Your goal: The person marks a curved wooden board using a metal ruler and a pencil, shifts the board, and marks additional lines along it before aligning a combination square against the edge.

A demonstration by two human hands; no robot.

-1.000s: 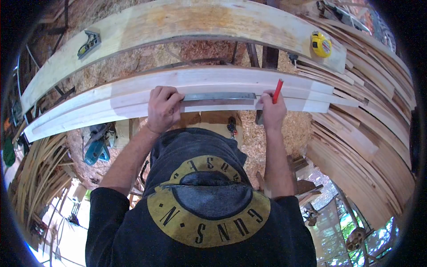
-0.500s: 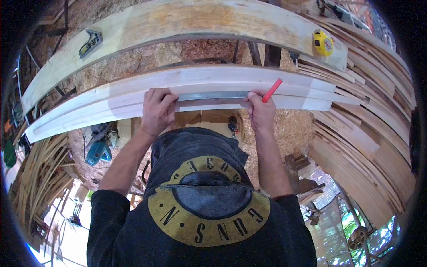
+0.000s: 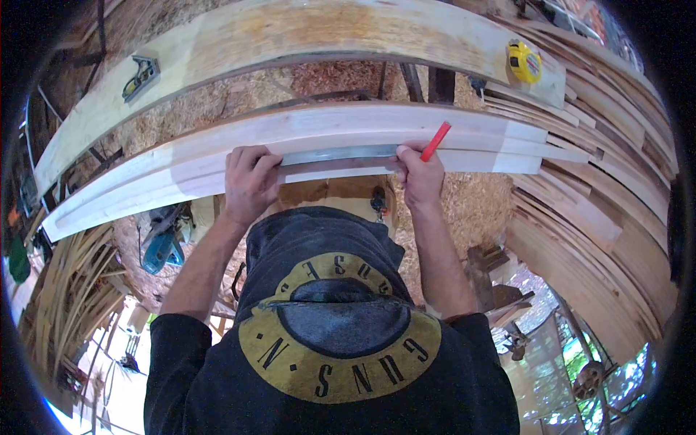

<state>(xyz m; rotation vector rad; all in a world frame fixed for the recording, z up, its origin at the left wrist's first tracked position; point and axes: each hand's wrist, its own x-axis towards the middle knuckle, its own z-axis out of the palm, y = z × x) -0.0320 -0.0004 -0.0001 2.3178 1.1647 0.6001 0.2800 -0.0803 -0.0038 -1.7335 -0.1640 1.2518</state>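
A grey metal straightedge (image 3: pixel 339 154) lies lengthwise along pale wooden boards (image 3: pixel 312 122) in front of me. My left hand (image 3: pixel 251 181) pinches its left end, fingers curled over the board. At its right end is my right hand (image 3: pixel 422 176), closed, with a red pencil (image 3: pixel 436 141) sticking up out of it to the upper right. The right fingertips touch or nearly touch the straightedge's end.
Beyond lies another long plank (image 3: pixel 326 30) bearing a small hand plane (image 3: pixel 141 77) at left and a yellow tape measure (image 3: pixel 524 61) at right. Stacked boards (image 3: pixel 602 239) fill the right side. Thin strips (image 3: pixel 69 304) and a teal power tool (image 3: pixel 162 250) sit lower left.
Both hands and the straightedge have slid left along the boards. The red pencil has tipped from nearly upright to slanting right.
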